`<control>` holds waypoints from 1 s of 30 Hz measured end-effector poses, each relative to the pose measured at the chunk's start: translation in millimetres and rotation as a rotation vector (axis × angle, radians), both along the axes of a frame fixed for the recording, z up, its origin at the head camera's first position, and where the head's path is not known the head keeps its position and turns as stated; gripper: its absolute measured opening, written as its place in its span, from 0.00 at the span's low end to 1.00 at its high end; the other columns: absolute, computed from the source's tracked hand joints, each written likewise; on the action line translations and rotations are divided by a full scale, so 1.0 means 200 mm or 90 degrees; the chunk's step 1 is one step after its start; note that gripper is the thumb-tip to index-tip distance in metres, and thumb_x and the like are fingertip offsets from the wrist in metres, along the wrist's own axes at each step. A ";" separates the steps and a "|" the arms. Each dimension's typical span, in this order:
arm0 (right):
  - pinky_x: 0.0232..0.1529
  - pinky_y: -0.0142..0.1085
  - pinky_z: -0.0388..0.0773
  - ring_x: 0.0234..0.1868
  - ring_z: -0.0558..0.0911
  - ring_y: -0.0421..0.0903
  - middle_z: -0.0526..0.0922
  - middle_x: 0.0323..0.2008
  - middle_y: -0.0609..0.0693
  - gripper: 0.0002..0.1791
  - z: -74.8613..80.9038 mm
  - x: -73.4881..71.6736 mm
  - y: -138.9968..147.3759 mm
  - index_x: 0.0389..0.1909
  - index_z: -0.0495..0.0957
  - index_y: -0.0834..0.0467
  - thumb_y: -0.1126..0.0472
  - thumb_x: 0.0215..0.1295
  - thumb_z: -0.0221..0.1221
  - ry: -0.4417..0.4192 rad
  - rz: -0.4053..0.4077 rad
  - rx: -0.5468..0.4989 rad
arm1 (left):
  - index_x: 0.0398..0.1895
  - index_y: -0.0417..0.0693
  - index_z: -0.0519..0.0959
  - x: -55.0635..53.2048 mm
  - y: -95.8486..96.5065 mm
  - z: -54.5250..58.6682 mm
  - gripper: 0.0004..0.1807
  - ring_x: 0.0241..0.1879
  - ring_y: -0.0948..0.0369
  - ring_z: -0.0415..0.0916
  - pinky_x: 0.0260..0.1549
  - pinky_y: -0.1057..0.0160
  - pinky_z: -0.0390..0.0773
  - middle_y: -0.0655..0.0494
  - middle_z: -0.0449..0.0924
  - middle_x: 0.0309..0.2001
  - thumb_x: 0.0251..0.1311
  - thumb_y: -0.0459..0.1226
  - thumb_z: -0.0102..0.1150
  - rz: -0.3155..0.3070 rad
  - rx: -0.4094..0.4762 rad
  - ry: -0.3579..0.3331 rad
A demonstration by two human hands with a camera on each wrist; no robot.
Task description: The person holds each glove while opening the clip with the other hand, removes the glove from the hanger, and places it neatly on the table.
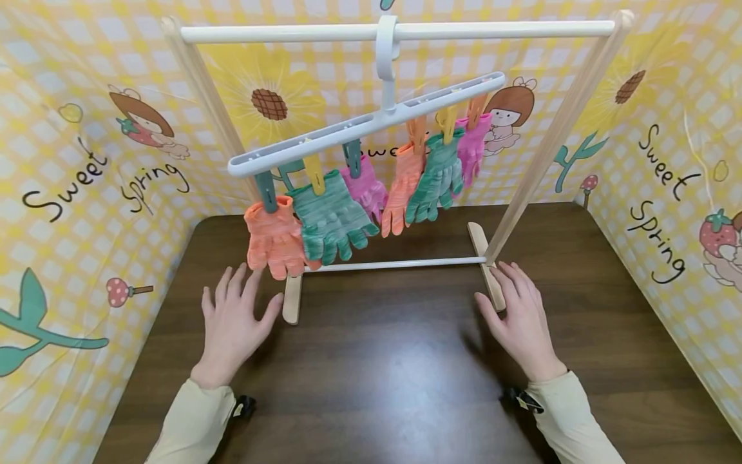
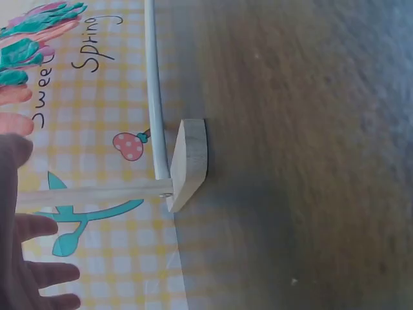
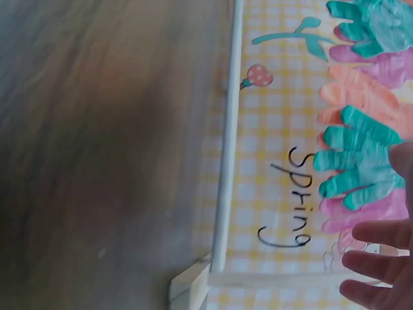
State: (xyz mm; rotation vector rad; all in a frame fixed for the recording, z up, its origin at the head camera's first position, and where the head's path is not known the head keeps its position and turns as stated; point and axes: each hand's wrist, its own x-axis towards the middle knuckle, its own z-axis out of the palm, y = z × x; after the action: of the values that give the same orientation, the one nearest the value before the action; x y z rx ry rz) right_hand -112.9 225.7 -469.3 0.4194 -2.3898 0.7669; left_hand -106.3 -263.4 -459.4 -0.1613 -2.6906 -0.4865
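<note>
My left hand (image 1: pixel 234 325), fingers spread and holding nothing, is near the left foot of a drying rack, just below an orange glove (image 1: pixel 272 235). My right hand (image 1: pixel 523 319) is likewise spread and unfilled beside the rack's right foot (image 1: pixel 487 270). Several small gloves dangle by clothespins from a pale grey hanger (image 1: pixel 371 122): next to the orange one come a green glove (image 1: pixel 333 219) and a pink glove (image 1: pixel 366 188). Farther right hang another orange glove (image 1: pixel 401 183), a second green glove (image 1: pixel 437 174) and a second pink glove (image 1: pixel 474 147). The hanger slants, its left end nearer and lower in the head view.
The rack has a white top rail (image 1: pixel 504 29), wooden posts (image 1: pixel 547 151) and a white lower bar (image 1: pixel 400 264). It stands on a dark brown table (image 1: pixel 382 386). Yellow checked cloth (image 1: pixel 64 245) with printed pictures surrounds the back and sides.
</note>
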 end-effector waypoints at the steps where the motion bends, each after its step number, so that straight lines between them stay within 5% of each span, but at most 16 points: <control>1: 0.67 0.63 0.63 0.69 0.71 0.68 0.78 0.63 0.65 0.28 0.01 0.00 -0.01 0.62 0.78 0.66 0.52 0.68 0.64 0.010 0.009 -0.009 | 0.73 0.47 0.71 0.00 0.00 0.00 0.34 0.72 0.34 0.60 0.63 0.20 0.49 0.35 0.70 0.70 0.69 0.52 0.59 -0.001 0.009 0.018; 6: 0.65 0.54 0.68 0.62 0.76 0.64 0.81 0.58 0.63 0.24 0.05 -0.01 -0.05 0.59 0.79 0.66 0.56 0.68 0.64 0.032 0.040 -0.038 | 0.61 0.41 0.80 -0.01 0.02 0.02 0.22 0.58 0.35 0.75 0.57 0.26 0.63 0.37 0.82 0.56 0.67 0.42 0.61 -0.005 0.062 0.104; 15: 0.61 0.47 0.71 0.56 0.80 0.58 0.84 0.52 0.60 0.19 0.13 -0.02 -0.12 0.57 0.80 0.65 0.62 0.68 0.65 0.014 0.081 -0.064 | 0.51 0.38 0.83 -0.02 0.03 0.05 0.11 0.42 0.37 0.79 0.39 0.35 0.71 0.38 0.85 0.43 0.69 0.33 0.59 -0.009 0.156 0.184; 23: 0.60 0.34 0.72 0.54 0.82 0.53 0.85 0.51 0.56 0.17 0.22 -0.05 -0.21 0.55 0.81 0.64 0.65 0.66 0.67 0.012 0.137 -0.097 | 0.48 0.32 0.82 -0.04 0.06 0.13 0.10 0.41 0.46 0.78 0.44 0.58 0.72 0.38 0.82 0.40 0.74 0.31 0.54 -0.025 0.259 0.219; 30: 0.56 0.41 0.74 0.51 0.83 0.52 0.86 0.51 0.55 0.18 0.29 -0.08 -0.30 0.55 0.82 0.63 0.66 0.65 0.69 0.023 0.174 -0.089 | 0.49 0.32 0.82 -0.05 0.08 0.19 0.13 0.43 0.65 0.76 0.49 0.74 0.70 0.39 0.82 0.42 0.78 0.33 0.50 -0.049 0.333 0.237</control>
State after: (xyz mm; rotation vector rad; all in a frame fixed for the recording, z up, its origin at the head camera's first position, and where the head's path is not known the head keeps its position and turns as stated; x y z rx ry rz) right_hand -128.4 166.0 -410.6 0.7035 -2.2541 1.0313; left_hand -117.2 -248.3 -422.3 -0.1837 -2.1237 -1.0482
